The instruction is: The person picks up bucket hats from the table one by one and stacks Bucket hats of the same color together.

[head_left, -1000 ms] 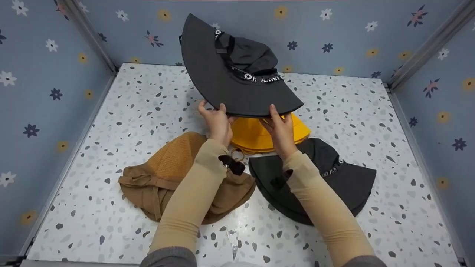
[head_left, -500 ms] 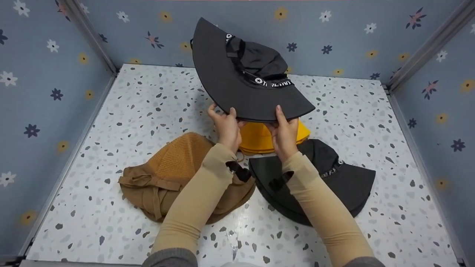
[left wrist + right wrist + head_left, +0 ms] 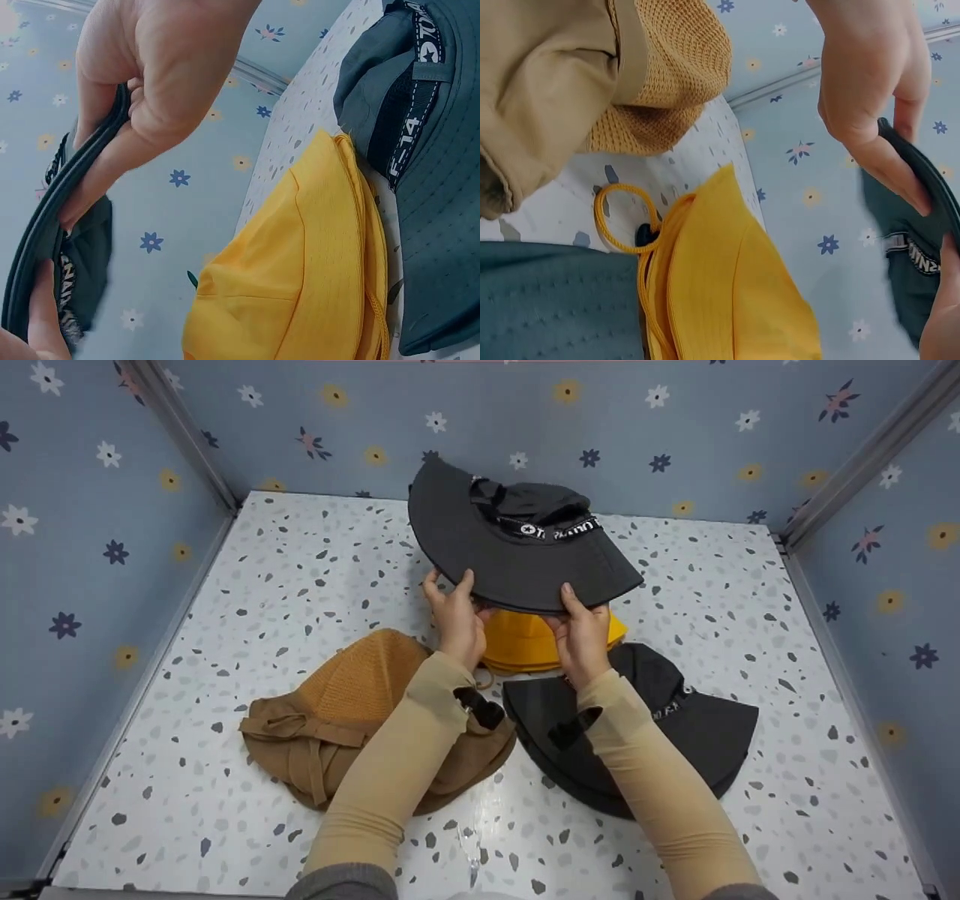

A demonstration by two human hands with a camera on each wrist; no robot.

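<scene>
Both hands hold up a dark grey wide-brimmed bucket hat (image 3: pixel 517 574), folded, with a black band of white lettering round its crown. My left hand (image 3: pixel 457 622) pinches the near edge of the brim, thumb on top. Further right along that edge, my right hand (image 3: pixel 583 634) grips it the same way. Beneath and behind the hands lies a yellow hat (image 3: pixel 277 277) with a cord, partly hidden in the head view. A brown hat (image 3: pixel 360 679) with a knitted crown and a bow lies under the left forearm. Under the right forearm is a second dark bucket hat (image 3: pixel 705 735).
The speckled white tabletop (image 3: pixel 180 817) carries the lying hats. Blue flower-patterned panels (image 3: pixel 720 427) stand at the back and on both sides, joined by grey metal posts (image 3: pixel 862 450). The yellow cord loop (image 3: pixel 622 217) sticks out beside the yellow hat.
The held dark hat has shifted right and come down, its brim tipping flatter. Both hands keep their grip; the left has moved rightward and the right slightly. The other hats lie still.
</scene>
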